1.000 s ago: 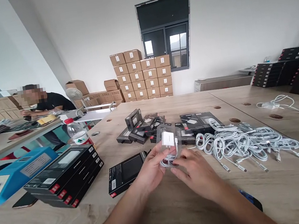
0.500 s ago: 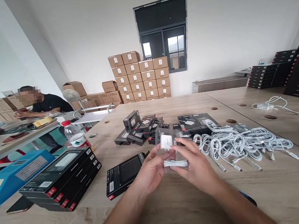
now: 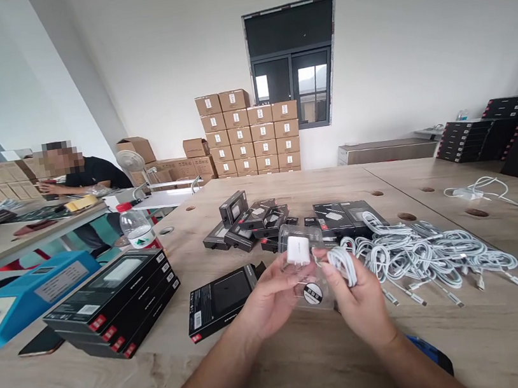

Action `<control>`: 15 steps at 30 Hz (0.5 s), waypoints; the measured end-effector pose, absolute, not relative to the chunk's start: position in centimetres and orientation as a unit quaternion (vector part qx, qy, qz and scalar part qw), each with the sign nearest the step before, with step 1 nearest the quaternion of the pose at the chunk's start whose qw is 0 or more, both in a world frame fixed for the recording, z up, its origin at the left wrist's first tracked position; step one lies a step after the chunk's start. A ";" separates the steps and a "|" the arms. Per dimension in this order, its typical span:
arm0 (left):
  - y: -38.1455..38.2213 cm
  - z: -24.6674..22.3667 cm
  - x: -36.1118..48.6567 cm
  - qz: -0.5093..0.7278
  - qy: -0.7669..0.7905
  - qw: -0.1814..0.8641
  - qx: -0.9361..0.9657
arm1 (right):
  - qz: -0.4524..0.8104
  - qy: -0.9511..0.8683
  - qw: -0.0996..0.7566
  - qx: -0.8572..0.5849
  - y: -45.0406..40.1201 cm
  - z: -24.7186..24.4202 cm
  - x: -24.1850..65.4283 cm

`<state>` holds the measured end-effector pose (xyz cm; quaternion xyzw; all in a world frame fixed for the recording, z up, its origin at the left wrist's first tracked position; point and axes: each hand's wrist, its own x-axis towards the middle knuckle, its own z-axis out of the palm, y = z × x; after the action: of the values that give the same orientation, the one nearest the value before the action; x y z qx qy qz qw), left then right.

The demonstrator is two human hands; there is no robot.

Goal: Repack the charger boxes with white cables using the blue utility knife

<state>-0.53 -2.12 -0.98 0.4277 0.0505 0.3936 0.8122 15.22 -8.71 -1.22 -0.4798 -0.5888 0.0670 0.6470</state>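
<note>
My left hand [image 3: 267, 299] holds a clear plastic tray [image 3: 304, 270] with a white charger [image 3: 298, 249] seated in its upper part. My right hand [image 3: 359, 299] grips a coiled white cable [image 3: 343, 261] just right of the tray, lifted off it. A round black sticker shows on the tray's lower part. An open black retail box [image 3: 220, 294] lies flat on the wooden table [image 3: 288, 370] just left of my hands.
A heap of coiled white cables [image 3: 431, 253] lies to the right, small black boxes [image 3: 248, 221] behind my hands. A stack of flat black boxes [image 3: 115, 301], a blue box [image 3: 23, 301] and a water bottle [image 3: 136, 227] are at left. A person sits at far left.
My right hand has pulled the coiled cable off the lower part of the tray, up and to the right. The left hand keeps holding the tray.
</note>
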 end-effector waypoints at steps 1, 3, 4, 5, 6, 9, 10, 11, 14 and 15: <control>-2.2 -0.9 -0.6 0.392 0.047 0.820 0.415 | 0.044 -0.627 0.626 -0.462 -8.6 -1.2 15.3; -2.3 -0.9 -0.8 0.386 0.051 0.838 0.383 | -0.007 -0.708 0.555 -0.437 -8.3 -1.3 15.5; -2.3 -0.9 -0.9 0.383 0.059 0.845 0.369 | -0.027 -0.740 0.516 -0.431 -8.1 -1.5 15.6; -2.4 -0.9 -1.0 0.380 0.067 0.850 0.358 | -0.039 -0.763 0.485 -0.426 -8.0 -1.6 15.8; -2.4 -0.9 -1.1 0.377 0.070 0.853 0.353 | -0.043 -0.776 0.466 -0.423 -7.8 -1.8 15.9; -2.7 -1.0 -1.1 0.370 0.042 0.852 0.369 | -0.039 -0.772 0.484 -0.411 -7.8 -1.9 15.9; -2.8 -1.0 -1.1 0.364 0.026 0.851 0.379 | -0.032 -0.765 0.499 -0.405 -7.8 -1.8 15.7; -2.9 -1.0 -1.1 0.356 0.015 0.850 0.387 | -0.022 -0.758 0.515 -0.401 -7.9 -1.7 15.5; -3.0 -1.1 -1.0 0.345 0.013 0.848 0.401 | 0.025 -0.723 0.569 -0.390 -8.2 -1.0 14.7; -2.9 -1.1 -1.0 0.345 0.019 0.846 0.406 | 0.049 -0.708 0.587 -0.391 -8.3 -0.7 14.6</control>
<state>-0.98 -2.90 -1.14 0.4064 0.0189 0.3454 0.8457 14.61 -8.31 -0.71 -0.3906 -0.7076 0.0490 0.5868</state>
